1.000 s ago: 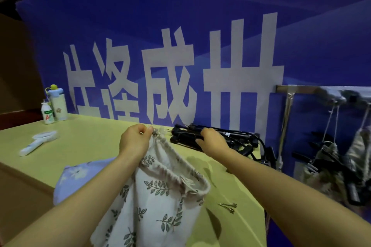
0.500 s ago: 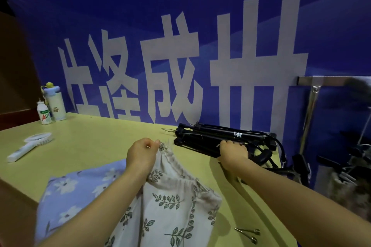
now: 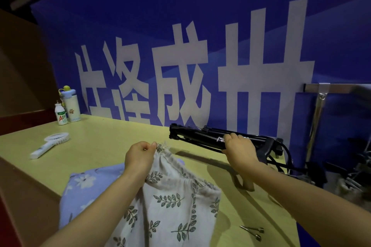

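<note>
Ref = drawstring bag [image 3: 176, 202], at front of table [image 3: 104, 142]. Cloth [image 3: 84, 184] just left of bag, partly behind it. Pump [image 3: 196, 138] behind-right of bag, lying along banner [image 3: 180, 46]. Two needles [image 3: 252, 231] right of bag. Handheld fan [image 3: 50, 144] well left; two bottles [image 3: 67, 109] behind-left, by banner.

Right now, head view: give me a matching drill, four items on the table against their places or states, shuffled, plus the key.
1 leaf-print bag
2 black tool
3 white fan
4 metal pins

A lies untouched on the left side of the table
B gripped by the right hand
C pinched at its rim by the left hand
D lie near the table's front right corner

Pairs: 1-C, 2-B, 3-A, 4-D
</note>
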Motion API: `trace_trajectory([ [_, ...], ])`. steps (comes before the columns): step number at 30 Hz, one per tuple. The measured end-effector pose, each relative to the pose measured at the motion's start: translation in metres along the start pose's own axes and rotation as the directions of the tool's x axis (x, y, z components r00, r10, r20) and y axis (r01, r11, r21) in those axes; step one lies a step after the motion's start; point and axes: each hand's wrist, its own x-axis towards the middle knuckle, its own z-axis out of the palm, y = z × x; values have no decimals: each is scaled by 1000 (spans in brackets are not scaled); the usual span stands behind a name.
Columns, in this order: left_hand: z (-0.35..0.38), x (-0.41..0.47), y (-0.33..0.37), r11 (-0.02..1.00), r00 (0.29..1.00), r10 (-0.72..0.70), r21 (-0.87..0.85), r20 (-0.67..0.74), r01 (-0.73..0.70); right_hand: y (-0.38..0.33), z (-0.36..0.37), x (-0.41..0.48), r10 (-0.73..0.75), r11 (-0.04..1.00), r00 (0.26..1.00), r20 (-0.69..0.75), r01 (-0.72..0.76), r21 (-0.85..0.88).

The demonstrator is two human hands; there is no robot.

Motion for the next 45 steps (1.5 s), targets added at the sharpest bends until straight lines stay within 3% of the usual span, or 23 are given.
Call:
trace_trajectory([
  [10,-96,-25,0,984,972,-172,-83,-162,160,-13,-106,-54,-166,961,948,-272,217,169],
  [16,-134,-43,13,982,956,-183,-93,-230,166,-27,-139,-89,-376,911,870,-320,410,45],
  [20,-148,-67,36,997,967,-13,72,-255,32,-36,-151,-107,-514,850,767,-383,515,-109],
  [24,-158,-90,53,923,940,263,340,-219,-179,-42,-160,-115,-570,819,738,-362,543,-183],
  [28,-153,-105,67,851,899,420,397,-125,-342,-53,-176,-126,-658,751,660,-361,611,-251],
  [34,-124,-121,85,859,886,464,254,-20,-444,-90,-192,-140,-812,579,472,-343,722,-379],
  [38,-107,-122,87,952,952,306,23,15,-306,-123,-193,-152,-818,527,342,-462,769,-363],
  [41,-110,-120,86,966,994,113,-233,-9,-112,-136,-182,-161,-861,502,379,-340,740,-447],
  [43,-115,-118,85,950,997,65,-303,-48,-77,-134,-173,-169,-859,512,442,-258,730,-453],
  [45,-117,-113,82,927,998,25,-373,-66,-48,-131,-172,-174,-858,514,455,-240,739,-437],
])
